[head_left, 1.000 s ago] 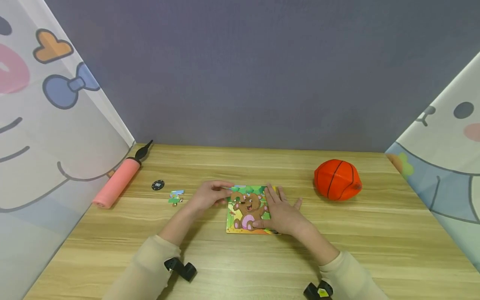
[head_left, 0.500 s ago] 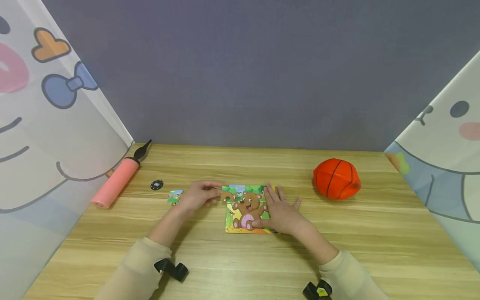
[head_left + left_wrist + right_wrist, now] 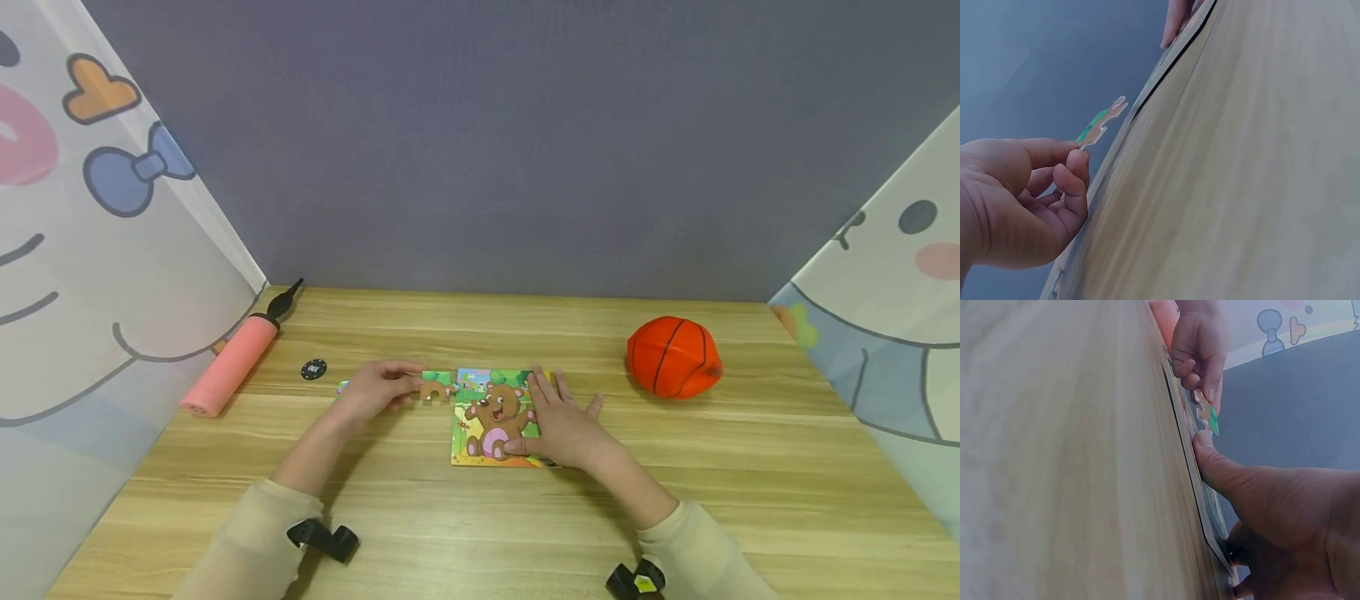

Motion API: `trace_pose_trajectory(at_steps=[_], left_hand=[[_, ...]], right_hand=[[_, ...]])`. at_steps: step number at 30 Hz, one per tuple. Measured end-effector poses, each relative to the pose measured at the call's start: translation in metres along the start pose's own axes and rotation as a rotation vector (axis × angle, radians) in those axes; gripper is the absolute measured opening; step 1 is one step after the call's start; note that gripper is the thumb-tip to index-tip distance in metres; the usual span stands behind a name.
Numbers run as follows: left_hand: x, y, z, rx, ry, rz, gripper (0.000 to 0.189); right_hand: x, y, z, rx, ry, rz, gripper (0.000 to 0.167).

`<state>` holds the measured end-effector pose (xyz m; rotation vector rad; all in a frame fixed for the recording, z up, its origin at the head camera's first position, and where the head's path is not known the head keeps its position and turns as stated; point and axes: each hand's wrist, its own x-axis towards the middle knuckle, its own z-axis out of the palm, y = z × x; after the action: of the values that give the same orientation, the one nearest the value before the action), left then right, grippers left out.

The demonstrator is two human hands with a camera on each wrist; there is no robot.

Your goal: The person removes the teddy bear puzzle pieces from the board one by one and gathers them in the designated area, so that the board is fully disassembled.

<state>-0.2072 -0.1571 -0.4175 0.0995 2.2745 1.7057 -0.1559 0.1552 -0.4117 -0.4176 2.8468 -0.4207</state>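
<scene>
My left hand (image 3: 373,392) pinches a jigsaw piece (image 3: 437,382), green with a brown arch, between thumb and fingers. The piece is held just left of the bear jigsaw puzzle (image 3: 480,450); in the left wrist view the pinched piece (image 3: 1099,127) is raised off the table and tilted. My right hand (image 3: 568,427) rests with spread fingers on the puzzle's right side, covering part of it. In the puzzle's upper left, a blue and green patch shows beside the bear's head. Another loose jigsaw piece (image 3: 342,387) lies mostly hidden behind my left hand.
A black round chip (image 3: 314,369) marked 100 lies left of my left hand. Farther left is a pink hand pump (image 3: 232,367) with a black nozzle. A dented orange-red ball (image 3: 673,358) sits at the right. A grey panel (image 3: 480,150) stands behind the wooden table (image 3: 465,533).
My left hand has drawn the jigsaw piece leftward, away from the puzzle's upper left corner. The loose piece has become mostly covered by that hand. My right hand has stayed put.
</scene>
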Motion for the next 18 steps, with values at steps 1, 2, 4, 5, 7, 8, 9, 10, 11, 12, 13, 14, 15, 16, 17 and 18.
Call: trace_pose_trajectory(at_steps=[1, 2, 4, 5, 7, 8, 9, 10, 11, 12, 13, 14, 15, 16, 17, 18], left_hand=[[0.000, 0.000, -0.002, 0.002, 0.003, 0.001, 0.031], [0.000, -0.001, -0.003, 0.003, 0.006, 0.000, 0.031], [-0.001, -0.002, -0.006, 0.006, 0.012, 0.000, 0.031], [-0.001, -0.002, -0.007, 0.007, 0.014, -0.001, 0.031], [-0.002, -0.003, -0.011, 0.005, 0.020, -0.003, 0.031], [-0.002, -0.003, -0.012, 0.003, 0.019, -0.003, 0.031], [-0.002, -0.004, -0.014, 0.002, 0.017, -0.002, 0.032], [-0.003, -0.004, -0.016, 0.000, 0.016, -0.002, 0.032], [-0.003, -0.005, -0.017, -0.002, 0.014, 0.000, 0.033], [-0.004, -0.005, -0.019, -0.003, 0.014, 0.001, 0.033], [-0.004, -0.006, -0.021, -0.001, 0.013, 0.002, 0.034], [-0.005, -0.007, -0.023, 0.005, 0.012, 0.003, 0.034], [-0.005, -0.008, -0.024, 0.011, 0.012, 0.003, 0.035], [-0.006, -0.008, -0.026, 0.014, 0.015, 0.002, 0.035], [-0.006, -0.009, -0.028, 0.021, 0.018, 0.001, 0.035], [-0.007, -0.010, -0.029, 0.027, 0.020, 0.001, 0.035]], right_hand=[[0.000, 0.000, 0.000, 0.000, 0.001, 0.000, 0.123], [0.000, 0.000, 0.000, -0.001, -0.002, 0.003, 0.123], [-0.001, 0.000, -0.001, -0.002, -0.001, 0.003, 0.124], [-0.001, -0.001, -0.001, -0.003, 0.000, 0.003, 0.124], [-0.001, -0.001, -0.001, -0.004, 0.001, 0.002, 0.125], [0.000, -0.001, -0.001, -0.004, 0.001, 0.001, 0.125], [0.000, -0.001, -0.001, -0.004, 0.005, -0.003, 0.125], [0.000, -0.001, -0.001, -0.004, 0.003, -0.002, 0.125], [0.000, 0.000, -0.001, -0.003, 0.005, -0.004, 0.125], [0.000, 0.000, -0.001, -0.003, 0.004, -0.003, 0.124], [0.000, 0.000, 0.000, -0.002, 0.007, -0.006, 0.124], [0.000, 0.000, 0.000, -0.001, 0.005, -0.006, 0.124], [-0.001, 0.000, -0.001, -0.001, 0.004, -0.005, 0.124], [-0.001, 0.000, -0.001, -0.001, 0.000, -0.002, 0.124], [-0.001, 0.000, 0.000, 0.001, 0.001, -0.003, 0.124], [-0.001, 0.000, 0.000, 0.002, 0.002, -0.003, 0.124]])
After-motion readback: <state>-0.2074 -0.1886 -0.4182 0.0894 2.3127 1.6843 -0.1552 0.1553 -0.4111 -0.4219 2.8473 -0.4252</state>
